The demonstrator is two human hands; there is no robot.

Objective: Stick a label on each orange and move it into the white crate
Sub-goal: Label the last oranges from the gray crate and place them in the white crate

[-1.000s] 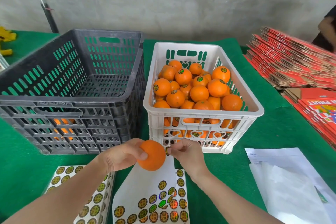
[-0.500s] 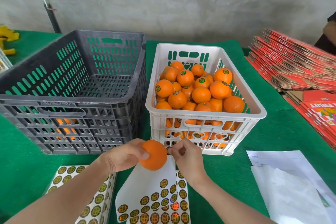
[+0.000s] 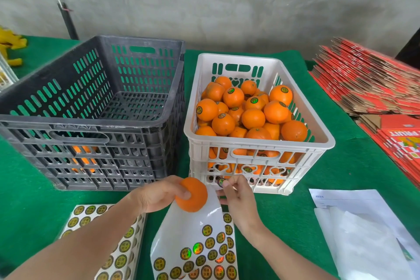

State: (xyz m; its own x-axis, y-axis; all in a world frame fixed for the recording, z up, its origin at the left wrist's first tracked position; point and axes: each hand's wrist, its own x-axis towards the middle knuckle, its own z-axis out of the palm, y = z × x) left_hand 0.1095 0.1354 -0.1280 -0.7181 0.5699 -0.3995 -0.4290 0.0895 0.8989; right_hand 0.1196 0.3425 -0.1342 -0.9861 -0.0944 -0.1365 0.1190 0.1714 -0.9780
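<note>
at the near centre, my left hand (image 3: 156, 193) grips a bare orange (image 3: 193, 195); just right, my right hand (image 3: 238, 198) pinches a peeled label (image 3: 221, 182). sticking step, i reckon: next press it on, then lift into the white crate (image 3: 256, 142) beyond.

Left hand (image 3: 156, 195) gripping orange (image 3: 192, 194), right hand (image 3: 238, 198) pinching label (image 3: 221, 182), white crate (image 3: 259, 141) behind

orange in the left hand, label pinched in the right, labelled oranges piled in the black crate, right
Wrong crate. The head view shows the labelled oranges piled in the white crate, not the black crate. The left hand does hold the orange and the right hand pinches a label.
</note>
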